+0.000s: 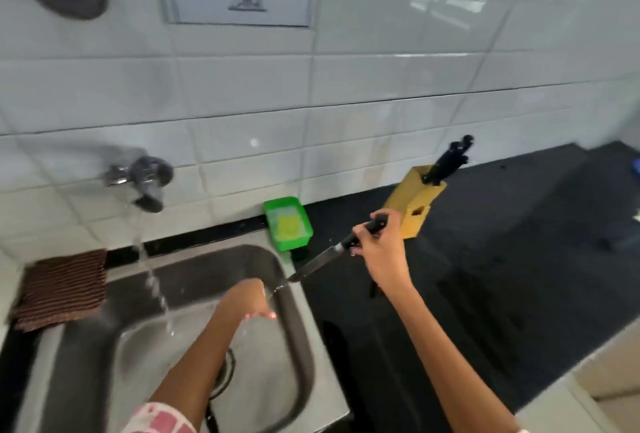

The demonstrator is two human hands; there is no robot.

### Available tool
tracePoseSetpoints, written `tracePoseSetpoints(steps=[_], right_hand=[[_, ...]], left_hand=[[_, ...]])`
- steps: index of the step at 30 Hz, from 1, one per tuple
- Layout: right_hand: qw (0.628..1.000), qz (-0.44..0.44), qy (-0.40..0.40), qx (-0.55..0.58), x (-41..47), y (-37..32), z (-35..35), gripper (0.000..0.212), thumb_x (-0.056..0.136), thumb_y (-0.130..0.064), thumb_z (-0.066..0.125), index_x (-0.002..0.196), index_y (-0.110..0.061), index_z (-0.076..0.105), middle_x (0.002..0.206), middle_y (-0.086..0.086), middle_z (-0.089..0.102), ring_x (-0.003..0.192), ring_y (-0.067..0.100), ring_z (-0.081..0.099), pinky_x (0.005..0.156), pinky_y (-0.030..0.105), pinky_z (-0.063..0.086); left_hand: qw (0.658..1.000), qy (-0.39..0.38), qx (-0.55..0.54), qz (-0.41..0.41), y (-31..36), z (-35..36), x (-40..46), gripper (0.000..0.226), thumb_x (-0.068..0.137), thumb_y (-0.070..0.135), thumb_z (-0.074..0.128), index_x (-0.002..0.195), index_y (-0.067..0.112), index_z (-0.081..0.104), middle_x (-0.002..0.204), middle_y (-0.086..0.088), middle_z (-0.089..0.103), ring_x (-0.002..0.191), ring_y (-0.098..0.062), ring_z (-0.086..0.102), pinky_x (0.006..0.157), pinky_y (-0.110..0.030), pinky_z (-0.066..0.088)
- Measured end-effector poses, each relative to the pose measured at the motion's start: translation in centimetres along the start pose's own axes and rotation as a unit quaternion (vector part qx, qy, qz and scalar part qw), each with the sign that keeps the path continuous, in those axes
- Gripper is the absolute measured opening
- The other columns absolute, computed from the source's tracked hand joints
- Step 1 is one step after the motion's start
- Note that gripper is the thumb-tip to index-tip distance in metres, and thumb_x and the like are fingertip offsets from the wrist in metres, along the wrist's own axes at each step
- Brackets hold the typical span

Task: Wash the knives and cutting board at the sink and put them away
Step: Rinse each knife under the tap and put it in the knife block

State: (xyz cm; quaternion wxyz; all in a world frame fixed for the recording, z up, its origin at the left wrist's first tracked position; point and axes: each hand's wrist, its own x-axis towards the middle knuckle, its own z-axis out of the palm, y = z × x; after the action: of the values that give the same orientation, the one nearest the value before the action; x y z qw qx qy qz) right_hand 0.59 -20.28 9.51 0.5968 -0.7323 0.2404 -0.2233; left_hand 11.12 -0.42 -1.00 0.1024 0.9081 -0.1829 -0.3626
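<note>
My right hand (379, 252) grips the black handle of a knife (325, 258), whose blade slants down and left over the sink's right rim. My left hand (251, 301) hangs over the steel sink (301, 339), fingers loosely curled, holding nothing; drops fall off it. A yellow wooden knife block (414, 202) stands on the black counter just behind my right hand, with black handles sticking out of its top. No cutting board is visible.
Water runs from the wall tap (147, 183) into the sink. A green tray with a yellow sponge (287, 225) sits at the sink's back right corner. A brown striped cloth (62, 289) lies left of the sink. The black counter (519, 259) stretches right.
</note>
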Motion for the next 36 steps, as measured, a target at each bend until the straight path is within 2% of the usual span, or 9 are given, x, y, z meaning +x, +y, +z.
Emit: tracePoseSetpoints(steps=[3,6,13,17,21,26,31,33,36], right_hand=[[0.991,-0.055,0.104,-0.071,2.3,-0.7,-7.3,0.024,0.092,-0.010,0.054,0.109,-0.019,0.038,0.088,-0.003,0.058,0.081,0.023,0.064,0.072,0.039,0.054],[0.973,-0.108,0.156,-0.131,5.3,-0.6,-12.7,0.025,0.093,-0.005,0.050,0.109,-0.017,0.037,0.094,0.000,0.060,0.086,0.018,0.061,0.079,0.038,0.051],[0.967,-0.161,0.077,-0.183,11.6,1.1,-16.6,0.023,0.092,-0.003,0.048,0.106,-0.018,0.037,0.094,0.000,0.060,0.085,0.020,0.060,0.075,0.040,0.052],[0.963,-0.151,0.007,-0.223,14.2,1.8,-17.1,0.023,0.093,-0.004,0.048,0.107,-0.020,0.038,0.094,-0.005,0.057,0.081,0.016,0.061,0.069,0.032,0.052],[0.947,-0.142,-0.055,-0.283,16.0,3.6,-16.3,0.022,0.090,0.000,0.050,0.106,-0.014,0.045,0.107,0.003,0.048,0.084,0.021,0.058,0.074,0.037,0.052],[0.973,-0.068,0.005,-0.222,16.2,6.3,-15.4,0.036,0.087,-0.003,0.058,0.116,-0.019,0.044,0.111,0.001,0.051,0.086,0.011,0.057,0.079,0.030,0.053],[0.979,-0.004,0.180,-0.099,10.9,6.4,-12.9,0.062,0.082,-0.001,0.065,0.132,-0.016,0.030,0.109,-0.001,0.049,0.087,0.005,0.055,0.075,0.018,0.050],[0.978,-0.010,0.188,-0.084,7.5,6.7,-10.0,0.048,0.085,-0.002,0.061,0.125,-0.011,0.036,0.107,0.003,0.052,0.081,0.006,0.056,0.070,0.018,0.050],[0.995,0.002,0.065,-0.071,2.7,8.5,-2.0,0.030,0.088,-0.002,0.055,0.114,-0.011,0.042,0.097,0.002,0.055,0.077,0.014,0.059,0.070,0.035,0.054]], left_hand=[[0.996,0.070,0.034,0.050,9.1,-0.3,2.5,0.041,0.077,0.036,0.068,0.105,0.005,0.063,0.113,-0.014,0.064,0.105,-0.029,0.061,0.088,-0.036,0.047],[0.975,0.177,-0.061,0.121,19.0,-2.0,4.0,0.064,0.082,0.035,0.065,0.136,0.010,0.043,0.136,-0.013,0.050,0.125,-0.029,0.048,0.101,-0.036,0.040],[0.941,0.195,-0.118,0.249,31.3,-7.0,7.1,0.079,0.086,0.014,0.062,0.147,0.000,0.014,0.155,-0.017,0.016,0.143,-0.027,0.017,0.115,-0.032,0.019],[0.938,0.176,-0.127,0.271,32.9,-7.6,9.9,0.062,0.066,0.017,0.075,0.123,0.008,0.054,0.136,-0.016,0.048,0.120,-0.026,0.051,0.097,-0.039,0.045],[0.913,0.239,-0.159,0.288,33.7,-7.0,10.5,0.039,0.067,0.019,0.075,0.102,0.009,0.059,0.100,-0.007,0.063,0.097,-0.023,0.058,0.084,-0.037,0.050],[0.922,0.236,-0.157,0.264,33.5,-7.1,10.0,0.062,0.072,0.024,0.076,0.125,0.007,0.049,0.118,-0.009,0.061,0.109,-0.024,0.057,0.090,-0.029,0.044],[0.912,0.203,-0.273,0.229,30.3,-5.5,7.6,0.087,0.085,0.015,0.064,0.150,0.014,0.006,0.134,-0.012,0.052,0.116,-0.023,0.055,0.094,-0.028,0.044],[0.870,0.254,-0.376,0.192,27.2,-3.8,7.1,0.060,0.088,0.020,0.059,0.142,0.013,0.034,0.124,-0.010,0.059,0.102,-0.019,0.062,0.093,-0.034,0.049],[0.811,0.310,-0.485,0.101,18.6,-0.5,5.8,0.019,0.091,0.020,0.054,0.099,0.005,0.064,0.068,-0.004,0.065,0.050,-0.005,0.060,0.061,-0.027,0.054]])
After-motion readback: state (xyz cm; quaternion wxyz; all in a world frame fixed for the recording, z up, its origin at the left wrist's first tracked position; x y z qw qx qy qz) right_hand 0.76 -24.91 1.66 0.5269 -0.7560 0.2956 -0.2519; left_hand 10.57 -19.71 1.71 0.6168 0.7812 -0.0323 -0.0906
